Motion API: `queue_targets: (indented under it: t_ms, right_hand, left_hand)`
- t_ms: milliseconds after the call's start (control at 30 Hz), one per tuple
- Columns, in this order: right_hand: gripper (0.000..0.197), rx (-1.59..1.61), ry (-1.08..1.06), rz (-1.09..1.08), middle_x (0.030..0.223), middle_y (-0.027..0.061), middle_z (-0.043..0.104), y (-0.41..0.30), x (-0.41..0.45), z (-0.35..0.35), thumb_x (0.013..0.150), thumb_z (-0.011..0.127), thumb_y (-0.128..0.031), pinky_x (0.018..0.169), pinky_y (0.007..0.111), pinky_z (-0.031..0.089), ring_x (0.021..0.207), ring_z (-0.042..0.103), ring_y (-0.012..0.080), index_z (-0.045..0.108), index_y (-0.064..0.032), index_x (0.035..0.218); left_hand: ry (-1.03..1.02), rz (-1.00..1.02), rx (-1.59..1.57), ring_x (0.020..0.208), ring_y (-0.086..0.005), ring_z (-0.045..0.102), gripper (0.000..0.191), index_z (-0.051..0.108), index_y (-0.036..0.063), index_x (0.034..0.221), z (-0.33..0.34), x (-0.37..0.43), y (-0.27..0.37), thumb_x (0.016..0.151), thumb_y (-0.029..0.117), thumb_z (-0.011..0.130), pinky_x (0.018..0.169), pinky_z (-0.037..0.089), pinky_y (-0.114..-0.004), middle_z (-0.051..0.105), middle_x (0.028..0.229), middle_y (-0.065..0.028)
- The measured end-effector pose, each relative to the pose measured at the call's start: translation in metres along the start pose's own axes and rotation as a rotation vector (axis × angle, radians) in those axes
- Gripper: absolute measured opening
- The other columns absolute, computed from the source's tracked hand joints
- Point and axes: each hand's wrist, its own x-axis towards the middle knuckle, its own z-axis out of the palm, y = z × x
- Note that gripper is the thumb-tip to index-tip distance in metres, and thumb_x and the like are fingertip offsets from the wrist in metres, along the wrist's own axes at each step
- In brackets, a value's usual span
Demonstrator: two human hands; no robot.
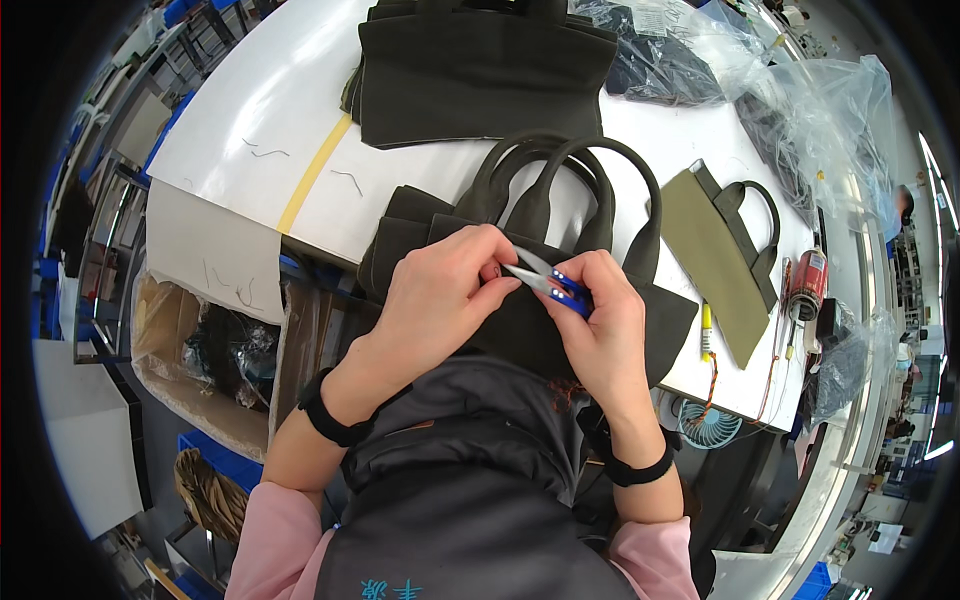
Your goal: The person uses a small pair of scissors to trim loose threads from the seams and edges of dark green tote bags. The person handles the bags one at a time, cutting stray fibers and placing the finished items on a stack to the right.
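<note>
My right hand [607, 322] is closed around blue-handled thread snips [559, 289], whose silver blades point left and stand apart. The blade tips reach the thumb and fingers of my left hand [442, 292], which are pinched near the bag's upper edge; whether a thread is between them is too small to tell. Under both hands lies a stack of dark bag panels [660, 322] with tubular handles [652, 172] that arch away from me. More dark panels [480, 82] are piled farther back. To the right rests an olive panel with one dark handle [712, 262].
At the right are a yellow marker [706, 330], a red spray can [810, 281], a small fan [709, 424] and clear plastic bags [832, 135]. Thread scraps [349, 180] dot the white table [225, 150]. A lined box [165, 360] stands at the lower left.
</note>
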Motion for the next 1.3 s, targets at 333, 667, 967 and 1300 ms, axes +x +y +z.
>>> queue_targets:
  t_ms: [333,667,967,1300]
  right_hand:
    - [0.021,0.187,0.078,0.109,0.085,0.0060,0.062,0.008,-0.011,-0.013,0.081,0.081,-0.013,0.063,0.028,0.048,0.068,0.060,0.0159,0.064,-0.0051,0.091]
    - [0.027,-0.242,0.160,-0.194,0.086,0.0020,0.064,0.013,-0.019,-0.004,0.073,0.085,-0.019,0.058,0.030,0.050,0.067,0.064,0.0192,0.070,-0.0096,0.093]
    - [0.024,-0.301,0.178,-0.218,0.084,-0.0003,0.063,0.013,-0.018,0.000,0.073,0.084,-0.020,0.056,0.030,0.046,0.064,0.061,0.0180,0.070,-0.0111,0.091]
    - [0.023,-0.406,0.239,-0.381,0.083,-0.0011,0.063,0.024,-0.019,0.006,0.073,0.084,-0.018,0.056,0.028,0.044,0.064,0.059,0.0156,0.070,-0.0122,0.089]
  left_hand:
    - [0.026,-0.188,-0.360,0.058,-0.0040,0.057,0.016,0.057,0.0000,0.087,0.004,0.001,-0.006,0.098,0.011,0.064,0.053,0.047,-0.020,0.058,0.070,0.0000]
    - [0.045,-0.217,-0.437,0.060,-0.0073,0.060,0.018,0.059,-0.0009,0.083,0.007,-0.001,-0.006,0.094,0.010,0.067,0.055,0.047,-0.023,0.060,0.071,-0.0030]
    - [0.017,-0.197,-0.383,0.059,-0.0085,0.061,0.017,0.059,-0.0008,0.083,0.005,-0.001,-0.006,0.094,0.010,0.068,0.055,0.047,-0.024,0.060,0.072,-0.0044]
    - [0.092,-0.213,-0.471,0.063,-0.0075,0.062,0.014,0.060,-0.0010,0.085,0.006,-0.004,-0.007,0.093,0.008,0.068,0.057,0.048,-0.023,0.061,0.073,-0.0034]
